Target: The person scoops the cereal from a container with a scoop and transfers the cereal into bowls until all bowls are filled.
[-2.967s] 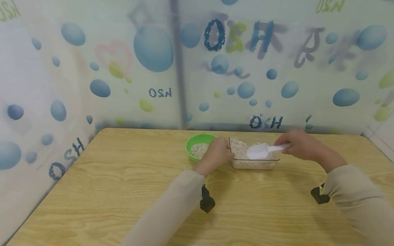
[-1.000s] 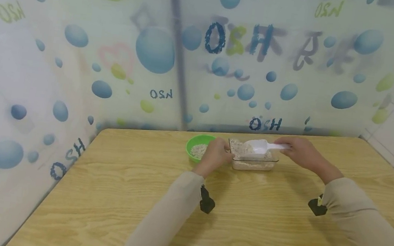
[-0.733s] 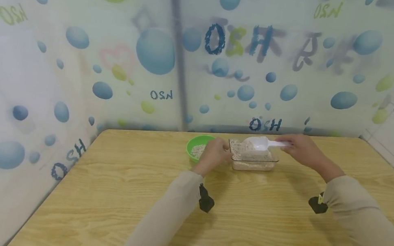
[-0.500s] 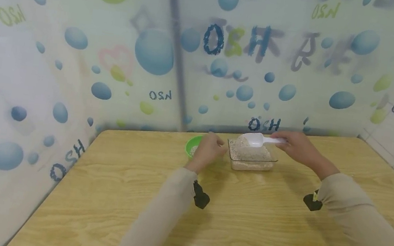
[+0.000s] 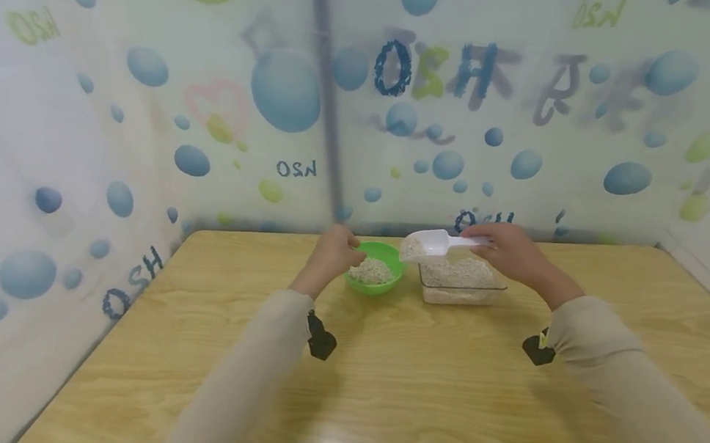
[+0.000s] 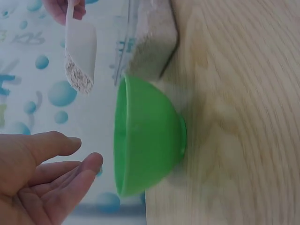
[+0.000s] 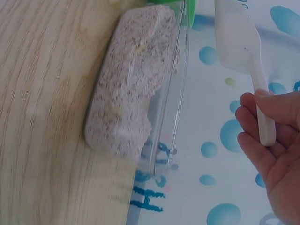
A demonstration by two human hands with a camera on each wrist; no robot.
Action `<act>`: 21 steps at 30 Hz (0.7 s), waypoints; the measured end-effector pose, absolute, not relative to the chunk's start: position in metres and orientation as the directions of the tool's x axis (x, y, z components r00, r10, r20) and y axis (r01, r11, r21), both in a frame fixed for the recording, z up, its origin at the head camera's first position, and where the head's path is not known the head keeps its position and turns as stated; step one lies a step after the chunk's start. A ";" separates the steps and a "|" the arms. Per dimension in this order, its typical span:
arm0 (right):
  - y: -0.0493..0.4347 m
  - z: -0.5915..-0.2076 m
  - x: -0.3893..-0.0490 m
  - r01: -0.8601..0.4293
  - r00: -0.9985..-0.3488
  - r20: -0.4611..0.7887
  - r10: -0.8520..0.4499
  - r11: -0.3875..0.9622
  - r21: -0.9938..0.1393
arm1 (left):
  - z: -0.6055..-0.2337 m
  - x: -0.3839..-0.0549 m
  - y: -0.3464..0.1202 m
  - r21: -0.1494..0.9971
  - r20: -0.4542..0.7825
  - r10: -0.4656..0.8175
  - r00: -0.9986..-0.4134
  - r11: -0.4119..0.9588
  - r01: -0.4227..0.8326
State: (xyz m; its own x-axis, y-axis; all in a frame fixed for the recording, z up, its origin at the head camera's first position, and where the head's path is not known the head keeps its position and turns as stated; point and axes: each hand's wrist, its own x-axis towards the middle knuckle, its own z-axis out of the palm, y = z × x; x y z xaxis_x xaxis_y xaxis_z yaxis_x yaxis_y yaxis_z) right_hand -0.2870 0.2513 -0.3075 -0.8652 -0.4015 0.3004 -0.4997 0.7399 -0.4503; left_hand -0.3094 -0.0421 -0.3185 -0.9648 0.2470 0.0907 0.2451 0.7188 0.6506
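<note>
My right hand pinches the handle of a white plastic scoop, thumb on top of the handle in the right wrist view. Pale flakes that look like oats lie at the scoop's front end. The scoop is in the air above the left part of a clear rectangular container, its tip pointing toward a green bowl. That bowl stands upright with flakes inside. At the bowl's left, my left hand holds nothing; its fingers are loosely bent, with a gap to the rim in the left wrist view.
The container, full of flakes, stands just right of the bowl near the back of the wooden table. Behind the table hangs a printed sheet with blue and green spots. Dark devices are strapped at both wrists.
The scoop has risen out of the container with flakes and moved left toward the bowl. My left hand has let go of the container's left edge and moved left past the bowl.
</note>
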 end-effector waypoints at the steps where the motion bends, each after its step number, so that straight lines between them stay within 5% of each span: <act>1: 0.248 -0.309 -0.288 -0.501 -0.865 0.297 -0.405 0.737 -0.455 | -0.319 -0.310 -0.046 0.642 0.094 0.240 -0.966 0.727 0.243; 21: 0.202 -0.325 -0.309 -0.543 -0.839 0.268 -0.474 0.692 -0.476 | -0.341 -0.312 -0.069 0.659 0.040 0.267 -0.963 0.717 0.227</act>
State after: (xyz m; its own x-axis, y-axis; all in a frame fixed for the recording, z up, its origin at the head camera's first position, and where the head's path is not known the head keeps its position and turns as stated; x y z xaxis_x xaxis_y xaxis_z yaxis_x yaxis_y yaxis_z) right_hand -0.3085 0.2019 -0.3250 -0.8391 -0.4735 0.2678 -0.5425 0.6924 -0.4757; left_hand -0.3124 -0.0689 -0.3407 -0.9628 0.2673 0.0402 0.2266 0.7168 0.6594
